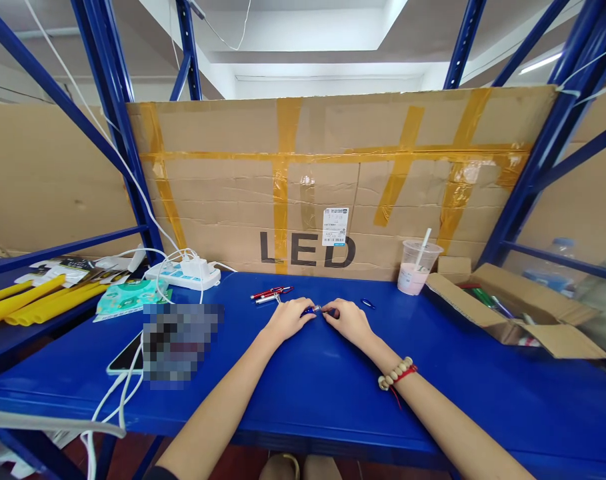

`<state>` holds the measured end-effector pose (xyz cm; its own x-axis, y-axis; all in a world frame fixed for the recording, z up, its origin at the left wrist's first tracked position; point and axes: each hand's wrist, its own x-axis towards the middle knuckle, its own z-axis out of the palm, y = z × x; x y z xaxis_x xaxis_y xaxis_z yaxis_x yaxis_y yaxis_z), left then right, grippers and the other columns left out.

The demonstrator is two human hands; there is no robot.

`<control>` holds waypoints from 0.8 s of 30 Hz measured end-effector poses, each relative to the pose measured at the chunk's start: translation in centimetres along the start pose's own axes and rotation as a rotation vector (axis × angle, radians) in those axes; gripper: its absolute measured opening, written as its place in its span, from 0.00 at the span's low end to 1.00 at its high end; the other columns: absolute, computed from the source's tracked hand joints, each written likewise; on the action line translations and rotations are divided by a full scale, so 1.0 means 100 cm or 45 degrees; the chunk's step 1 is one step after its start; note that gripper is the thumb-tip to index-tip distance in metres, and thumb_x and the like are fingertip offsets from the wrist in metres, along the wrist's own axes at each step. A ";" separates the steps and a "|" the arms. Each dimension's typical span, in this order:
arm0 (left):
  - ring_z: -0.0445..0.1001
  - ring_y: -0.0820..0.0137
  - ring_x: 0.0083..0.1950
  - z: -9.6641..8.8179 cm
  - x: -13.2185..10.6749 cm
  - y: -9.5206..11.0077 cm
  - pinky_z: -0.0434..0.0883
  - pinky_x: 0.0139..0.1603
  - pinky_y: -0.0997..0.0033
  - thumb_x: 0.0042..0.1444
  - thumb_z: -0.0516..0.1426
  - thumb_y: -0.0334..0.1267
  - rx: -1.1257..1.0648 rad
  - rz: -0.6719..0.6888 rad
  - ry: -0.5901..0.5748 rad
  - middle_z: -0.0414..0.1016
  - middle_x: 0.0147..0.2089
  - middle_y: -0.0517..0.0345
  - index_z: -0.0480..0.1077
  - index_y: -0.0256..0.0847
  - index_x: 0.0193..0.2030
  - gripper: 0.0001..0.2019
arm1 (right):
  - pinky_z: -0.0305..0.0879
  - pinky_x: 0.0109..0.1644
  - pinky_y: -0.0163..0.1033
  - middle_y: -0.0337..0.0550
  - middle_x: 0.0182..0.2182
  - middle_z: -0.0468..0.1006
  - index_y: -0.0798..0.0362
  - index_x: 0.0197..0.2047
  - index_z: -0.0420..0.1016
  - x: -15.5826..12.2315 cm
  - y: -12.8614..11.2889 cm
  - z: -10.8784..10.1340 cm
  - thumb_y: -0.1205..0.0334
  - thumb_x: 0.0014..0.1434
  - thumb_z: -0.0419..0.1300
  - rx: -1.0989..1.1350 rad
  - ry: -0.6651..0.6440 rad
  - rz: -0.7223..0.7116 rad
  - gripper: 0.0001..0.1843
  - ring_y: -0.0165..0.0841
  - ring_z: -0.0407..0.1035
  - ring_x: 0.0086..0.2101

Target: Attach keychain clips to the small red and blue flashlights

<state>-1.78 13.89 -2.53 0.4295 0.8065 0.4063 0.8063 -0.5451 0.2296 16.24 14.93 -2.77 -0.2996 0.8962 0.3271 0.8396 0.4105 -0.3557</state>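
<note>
Just above the blue tabletop, my left hand [290, 319] is closed in a pinch on a blue pen [309, 311] with a silver band. My right hand [349, 321] is closed as well, its fingertips at the silver end of the same pen, around a small dark piece that they mostly hide. A short blue pen part [367, 303] lies on the table beyond my right hand. Behind my left hand lie red pens [271, 292] and a silver pen [267, 300].
A cup of pink drink [413, 267] with a straw stands at the back right, beside an open cardboard box [513, 313] with pens inside. To the left are a power strip [183, 272], a green packet [130, 299], a phone [125, 357] and white cables. A large carton [223, 193] stands behind.
</note>
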 end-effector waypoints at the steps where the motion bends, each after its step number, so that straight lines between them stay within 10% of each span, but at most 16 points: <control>1: 0.70 0.69 0.46 0.000 0.000 0.000 0.66 0.41 0.73 0.59 0.52 0.38 0.005 0.002 0.001 0.71 0.46 0.62 0.67 0.42 0.43 0.08 | 0.51 0.31 0.29 0.35 0.37 0.72 0.45 0.40 0.75 0.000 0.000 0.000 0.62 0.55 0.55 0.008 0.008 0.010 0.11 0.24 0.65 0.33; 13: 0.71 0.68 0.46 -0.002 0.000 0.003 0.66 0.43 0.73 0.58 0.53 0.39 0.013 -0.025 -0.014 0.71 0.46 0.61 0.67 0.42 0.44 0.09 | 0.58 0.35 0.30 0.40 0.44 0.68 0.46 0.52 0.67 0.005 0.007 0.007 0.63 0.61 0.50 0.134 0.183 0.051 0.17 0.25 0.66 0.35; 24: 0.71 0.69 0.46 0.000 0.000 0.002 0.67 0.40 0.74 0.59 0.51 0.39 0.045 0.009 0.012 0.72 0.46 0.61 0.67 0.42 0.44 0.09 | 0.60 0.35 0.31 0.40 0.37 0.73 0.51 0.38 0.75 0.007 0.011 0.009 0.61 0.58 0.54 0.307 0.196 0.030 0.10 0.26 0.67 0.29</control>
<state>-1.63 13.73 -2.47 0.4313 0.8003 0.4165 0.8174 -0.5420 0.1952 16.54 16.20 -3.70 -0.1934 0.8774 0.4392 0.7081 0.4346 -0.5565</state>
